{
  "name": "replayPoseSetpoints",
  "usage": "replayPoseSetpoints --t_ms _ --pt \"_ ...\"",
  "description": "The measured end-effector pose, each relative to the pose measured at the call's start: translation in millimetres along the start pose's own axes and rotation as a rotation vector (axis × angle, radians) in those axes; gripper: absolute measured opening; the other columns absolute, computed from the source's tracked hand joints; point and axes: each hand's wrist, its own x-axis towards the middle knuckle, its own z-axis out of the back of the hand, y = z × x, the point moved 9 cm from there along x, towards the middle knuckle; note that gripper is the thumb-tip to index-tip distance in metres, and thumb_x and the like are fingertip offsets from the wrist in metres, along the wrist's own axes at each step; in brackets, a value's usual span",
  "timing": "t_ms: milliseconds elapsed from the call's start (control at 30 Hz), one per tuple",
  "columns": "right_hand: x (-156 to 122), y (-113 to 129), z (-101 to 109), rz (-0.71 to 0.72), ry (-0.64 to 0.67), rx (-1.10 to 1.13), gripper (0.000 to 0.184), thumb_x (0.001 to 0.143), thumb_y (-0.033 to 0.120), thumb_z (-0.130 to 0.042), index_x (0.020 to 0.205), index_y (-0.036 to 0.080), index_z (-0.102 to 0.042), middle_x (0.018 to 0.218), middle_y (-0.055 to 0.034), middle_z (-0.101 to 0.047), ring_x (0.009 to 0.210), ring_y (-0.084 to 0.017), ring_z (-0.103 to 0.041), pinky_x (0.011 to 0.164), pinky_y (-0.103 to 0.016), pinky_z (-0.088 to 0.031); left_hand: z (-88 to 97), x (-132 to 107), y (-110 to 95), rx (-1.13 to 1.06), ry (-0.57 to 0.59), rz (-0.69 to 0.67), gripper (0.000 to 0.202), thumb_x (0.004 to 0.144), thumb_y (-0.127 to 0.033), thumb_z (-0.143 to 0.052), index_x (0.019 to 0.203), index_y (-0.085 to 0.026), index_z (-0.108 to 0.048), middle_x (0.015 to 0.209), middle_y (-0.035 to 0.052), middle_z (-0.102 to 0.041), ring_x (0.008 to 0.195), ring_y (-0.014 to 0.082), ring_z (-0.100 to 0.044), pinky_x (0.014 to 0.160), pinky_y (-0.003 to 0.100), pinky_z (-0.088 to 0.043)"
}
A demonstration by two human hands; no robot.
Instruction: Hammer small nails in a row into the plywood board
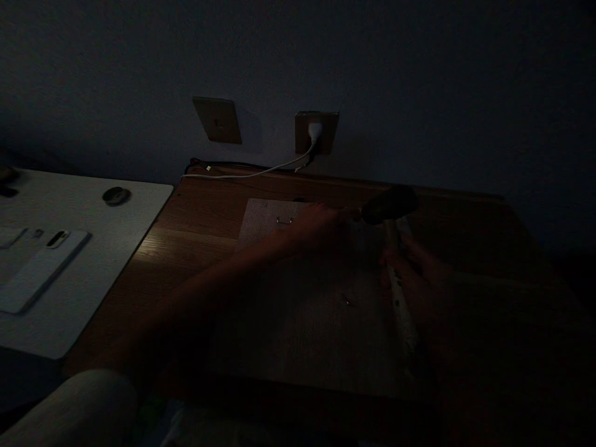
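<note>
The picture is very dark. My left hand [323, 225] reaches across a flat board [298, 323] that lies on a wooden table [186, 248]. Its fingers look pinched together right beside the dark head of a hammer [390, 205]; what they hold is too dim to name. Lower down, my right hand [412, 270] is wrapped round the hammer's pale handle. A small metal bit [347, 301] lies on the board below the hands, and a small metal bracket [284, 220] sits near the board's far left corner.
A white surface [93, 261] adjoins the table on the left, with a phone [41, 270] and a dark round object [116, 196] on it. On the wall behind are a switch plate [218, 120] and a socket with a white plug [315, 131]; its cable runs left.
</note>
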Motion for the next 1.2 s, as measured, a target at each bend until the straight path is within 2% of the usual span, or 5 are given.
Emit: replayPoseSetpoints --t_ms 133,300,533,967,1200 --pt "0 1 2 0.023 -0.009 0.001 0.052 0.081 0.057 -0.076 0.119 0.023 -0.074 0.06 0.005 -0.061 0.041 -0.014 -0.052 0.038 -0.027 -0.038 -2.1 5 8 0.018 -0.057 -0.012 0.03 0.096 -0.015 -0.054 0.113 -0.019 -0.078 0.101 0.0102 -0.081 0.094 0.0237 -0.074 0.083 0.034 -0.053" --pt "1 0 2 0.04 -0.019 -0.017 0.047 0.081 0.055 -0.076 0.115 0.023 -0.075 0.06 0.0045 -0.061 0.043 -0.014 -0.053 0.04 -0.027 -0.039 -10.4 4 15 -0.005 -0.046 0.029 0.026 0.098 -0.019 -0.052 0.109 -0.019 -0.075 0.099 0.0089 -0.081 0.086 0.0225 -0.074 0.076 0.032 -0.051" --pt "-1 6 0 0.048 0.015 -0.058 0.05 0.083 0.057 -0.074 0.119 0.022 -0.075 0.059 0.0038 -0.06 0.044 -0.015 -0.053 0.04 -0.027 -0.038 -8.0 5 4 0.087 -0.059 -0.008 0.029 0.099 -0.018 -0.052 0.113 -0.018 -0.077 0.111 0.0126 -0.08 0.1 0.0259 -0.074 0.085 0.036 -0.053" --pt "-1 3 4 0.006 0.093 -0.153 0.073 0.081 0.057 -0.072 0.141 0.016 -0.071 0.055 0.0034 -0.06 0.043 -0.018 -0.054 0.04 -0.03 -0.043 -9.2 9 15 -0.012 -0.001 0.08 0.026 0.096 -0.024 -0.058 0.111 -0.019 -0.078 0.105 0.011 -0.081 0.093 0.0241 -0.076 0.078 0.032 -0.054" --pt "-6 11 4 0.046 0.118 -0.17 0.071 0.083 0.058 -0.071 0.142 0.017 -0.071 0.056 0.0028 -0.061 0.044 -0.018 -0.056 0.041 -0.03 -0.044 -9.4 8 20 -0.059 -0.013 0.152 0.042 0.093 -0.02 -0.064 0.134 -0.02 -0.067 0.11 0.0093 -0.082 0.099 0.0246 -0.078 0.082 0.031 -0.056"
